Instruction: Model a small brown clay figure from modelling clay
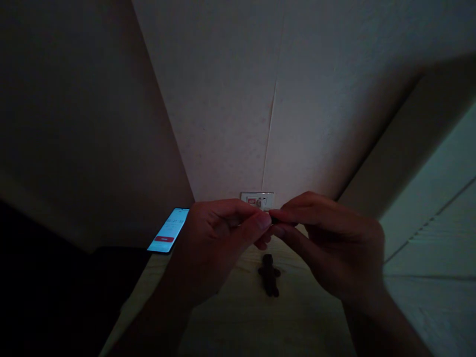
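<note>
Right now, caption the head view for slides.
Left hand and right hand pinch a small dark object near a doll-shaped figure and lit phone.

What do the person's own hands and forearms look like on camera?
The left hand and right hand are ungloved, with slim fingers. No ring, watch, sleeve, cable or marking shows on them or the forearms, though the light is dim.

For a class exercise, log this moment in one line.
left hand, right hand: pinching small dark object | dark figure: on table | phone: screen lit
</note>
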A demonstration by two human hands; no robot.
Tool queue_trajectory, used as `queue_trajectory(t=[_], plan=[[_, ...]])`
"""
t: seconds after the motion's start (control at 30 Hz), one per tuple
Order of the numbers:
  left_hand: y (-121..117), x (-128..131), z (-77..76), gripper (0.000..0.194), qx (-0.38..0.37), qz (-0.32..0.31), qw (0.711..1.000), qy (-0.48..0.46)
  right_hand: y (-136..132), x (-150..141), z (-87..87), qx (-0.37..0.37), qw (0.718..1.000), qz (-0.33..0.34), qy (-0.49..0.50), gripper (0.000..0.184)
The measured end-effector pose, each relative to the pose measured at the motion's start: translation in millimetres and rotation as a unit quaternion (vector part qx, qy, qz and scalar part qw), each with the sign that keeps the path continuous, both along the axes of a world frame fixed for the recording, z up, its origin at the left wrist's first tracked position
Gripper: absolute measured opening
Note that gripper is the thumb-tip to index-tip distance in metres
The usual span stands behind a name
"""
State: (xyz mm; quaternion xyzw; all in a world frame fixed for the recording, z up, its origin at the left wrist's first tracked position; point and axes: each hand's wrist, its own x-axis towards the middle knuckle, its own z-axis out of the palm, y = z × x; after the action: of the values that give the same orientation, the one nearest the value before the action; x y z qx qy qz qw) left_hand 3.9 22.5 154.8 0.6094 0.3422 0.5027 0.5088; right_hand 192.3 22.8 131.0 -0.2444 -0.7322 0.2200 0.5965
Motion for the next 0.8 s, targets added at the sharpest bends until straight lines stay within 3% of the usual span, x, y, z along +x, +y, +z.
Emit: queue_trajectory(t=[0.37, 0.8], plan=[[-1.3, 0.0, 1.6, 0.025, 0.021, -0.009, 0.999, 0.025, 1.0, 0.1, 5.2, -0.034, 0.999, 0.030, 0.016, 0.026], [-0.5, 0.4, 1.2, 0.013, 0.007, 0.011, 1.000, 0.010, 2.4, 1.4, 1.5, -0.003, 1.000, -0.016, -0.005, 0.024]])
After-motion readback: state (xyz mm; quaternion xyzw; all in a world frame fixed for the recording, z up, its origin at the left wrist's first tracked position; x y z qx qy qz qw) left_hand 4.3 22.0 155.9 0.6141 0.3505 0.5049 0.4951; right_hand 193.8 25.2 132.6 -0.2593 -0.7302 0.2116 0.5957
